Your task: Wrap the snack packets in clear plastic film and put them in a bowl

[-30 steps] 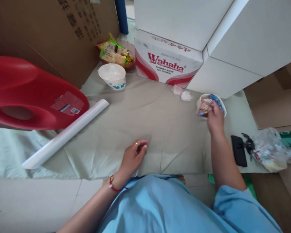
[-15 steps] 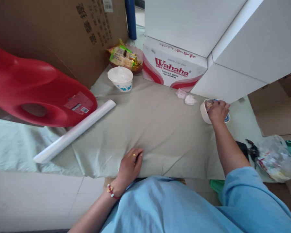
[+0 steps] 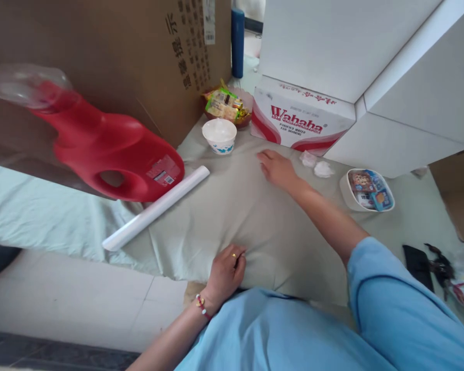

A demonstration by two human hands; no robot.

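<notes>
My right hand [image 3: 277,169] reaches over the cloth-covered table with its fingers stretched out and nothing held. Left of its fingertips, apart from them, stands a white paper bowl [image 3: 219,135] with blue leaf prints. On the hand's other side lie two crumpled tissues [image 3: 316,164]. Farther right, a white rounded tub [image 3: 348,191] holds several small wrapped snack packs [image 3: 371,190]. At the table's front edge, my left hand [image 3: 227,270] rests with fingers curled, wearing a ring and a beaded bracelet; nothing shows in it.
A large red jug [image 3: 127,149] stands at left beside a white roll [image 3: 156,208]. Behind the bowl is a dish of packaged snacks [image 3: 228,105]. A Wahaha carton [image 3: 299,118], white boxes [image 3: 344,46] and a big brown carton [image 3: 139,62] line the back. Keys [image 3: 441,265] lie at right.
My right hand has left the tub and moved left across the table toward the paper bowl. The tub's snack packs now show. The view has shifted left; my left hand stays resting.
</notes>
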